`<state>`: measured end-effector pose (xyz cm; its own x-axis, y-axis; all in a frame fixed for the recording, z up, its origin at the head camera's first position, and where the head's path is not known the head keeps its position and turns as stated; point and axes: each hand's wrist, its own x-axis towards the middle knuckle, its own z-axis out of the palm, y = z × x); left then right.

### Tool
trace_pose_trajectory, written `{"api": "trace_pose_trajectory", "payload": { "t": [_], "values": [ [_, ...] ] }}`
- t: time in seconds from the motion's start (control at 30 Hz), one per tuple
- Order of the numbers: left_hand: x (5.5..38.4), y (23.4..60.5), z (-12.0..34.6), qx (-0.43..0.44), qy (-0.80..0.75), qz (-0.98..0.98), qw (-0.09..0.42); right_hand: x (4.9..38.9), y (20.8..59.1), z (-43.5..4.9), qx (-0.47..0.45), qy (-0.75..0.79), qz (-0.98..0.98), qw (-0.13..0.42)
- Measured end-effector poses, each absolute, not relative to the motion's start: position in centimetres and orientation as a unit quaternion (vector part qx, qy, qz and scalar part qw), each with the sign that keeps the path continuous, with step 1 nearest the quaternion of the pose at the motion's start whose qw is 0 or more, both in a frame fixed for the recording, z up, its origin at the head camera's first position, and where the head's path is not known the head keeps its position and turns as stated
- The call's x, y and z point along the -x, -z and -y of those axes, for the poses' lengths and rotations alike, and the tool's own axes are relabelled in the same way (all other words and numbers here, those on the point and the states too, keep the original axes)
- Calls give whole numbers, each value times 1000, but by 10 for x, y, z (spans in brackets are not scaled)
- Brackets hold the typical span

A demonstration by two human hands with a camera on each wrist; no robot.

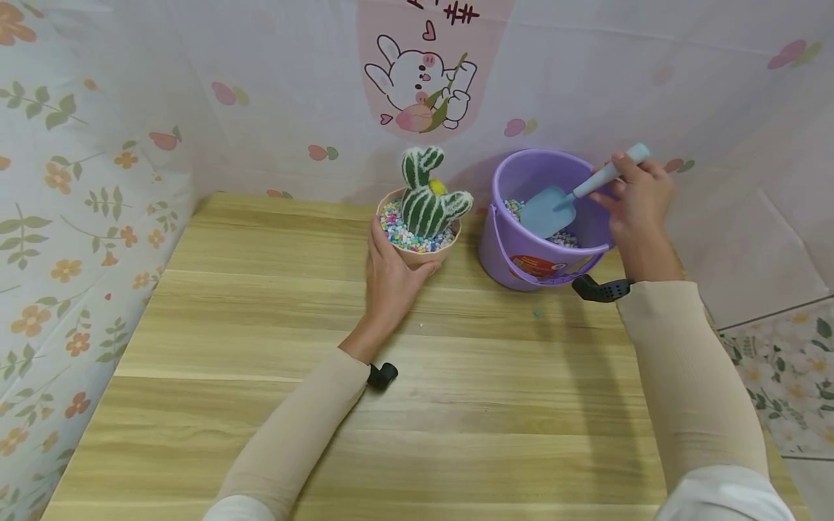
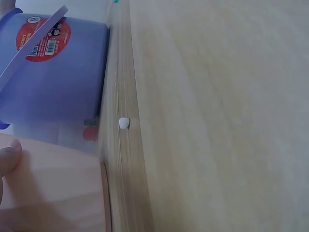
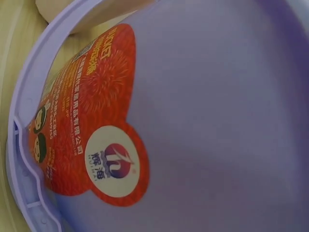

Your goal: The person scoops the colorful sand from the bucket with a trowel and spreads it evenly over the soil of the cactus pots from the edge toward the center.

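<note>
A peach flowerpot [image 1: 426,258] stands at the back of the table, filled with multicoloured pebbles [image 1: 399,226]. A green knitted-looking cactus [image 1: 426,210] with a yellow tip rises from it. My left hand [image 1: 391,278] grips the pot's near left side, fingers on the left and thumb in front. To the right is a purple bucket [image 1: 502,257] with more pebbles inside. My right hand [image 1: 641,195] holds a light blue toy shovel [image 1: 606,177] by its handle over the bucket, blade tilted down at the pebbles. In the right wrist view the bucket's wall [image 3: 217,121] hides the shovel.
The bucket's handle [image 1: 504,253] hangs down its front. A white pebble [image 2: 124,123] and a teal pebble [image 1: 537,314] lie loose on the wooden table [image 1: 456,412]. Behind the table hangs a printed cloth [image 1: 274,87] with a rabbit picture.
</note>
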<state>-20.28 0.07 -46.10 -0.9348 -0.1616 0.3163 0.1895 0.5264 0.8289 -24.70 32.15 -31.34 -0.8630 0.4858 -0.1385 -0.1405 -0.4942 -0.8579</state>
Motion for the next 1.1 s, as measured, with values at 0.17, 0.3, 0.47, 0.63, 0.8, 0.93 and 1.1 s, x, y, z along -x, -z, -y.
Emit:
{"api": "trace_pose_trajectory", "payload": {
  "t": [0.17, 0.3, 0.47, 0.63, 0.8, 0.93, 1.1],
  "values": [
    [205, 460, -3, 2, 483, 857, 179, 251, 315, -321, 189, -840, 474, 185],
    [207, 461, -4, 0, 479, 858, 184, 256, 314, -320, 206, -828, 490, 179],
    [209, 461, -6, -5, 472, 862, 186, 264, 312, -317, 244, -799, 523, 171],
    [210, 461, -7, -10, 476, 860, 182, 266, 312, -314, 257, -795, 527, 154],
    [212, 461, -8, -14, 477, 859, 186, 265, 310, -313, 261, -789, 541, 131],
    [213, 460, -8, -13, 471, 862, 189, 264, 308, -313, 264, -788, 545, 112],
    [212, 460, -5, -1, 468, 867, 173, 261, 305, -315, 263, -784, 555, 84]
  ]
}}
